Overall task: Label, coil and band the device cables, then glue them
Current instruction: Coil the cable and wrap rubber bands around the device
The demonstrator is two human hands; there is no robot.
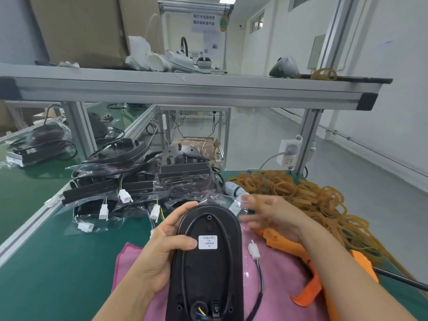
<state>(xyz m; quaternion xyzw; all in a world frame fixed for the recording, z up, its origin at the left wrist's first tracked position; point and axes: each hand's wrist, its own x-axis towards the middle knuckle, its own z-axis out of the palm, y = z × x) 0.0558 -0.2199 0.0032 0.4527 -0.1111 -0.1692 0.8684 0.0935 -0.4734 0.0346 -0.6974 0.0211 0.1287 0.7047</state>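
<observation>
Holding the black device (206,262) steady on the pink cloth (129,262) is our first concern. Our left hand (166,242) grasps its left edge, fingers curled over the rounded far end and the thumb pressed just beside the white label (207,242), which already sits on the back of the device. Our right hand (271,216) hovers just right of the device's far end, blurred, fingers spread and holding nothing that we can make out.

The device's cable (260,295) leaves its near end and loops out to the right of it over the cloth, ending in a white connector (253,249) just beside the device's right edge. With the label on, we judge that coiling comes next. To do it well, we should keep the left thumb planted so the device does not slide, gather the loose cable in even turns close to the body, and leave the connector free. Then we should take a single band from the heap of rubber bands (312,205), which lies right of and beyond the device.

By count, we have one device in hand, one label on it, and one loose cable with one connector. Beyond and left of the device lies a stack of bagged units (139,181); their number is unclear through the plastic, though about five white connectors show among them. The bands are too many to count. One orange tool (312,274), likely the glue gun, lies right of the device, under our right forearm.
</observation>
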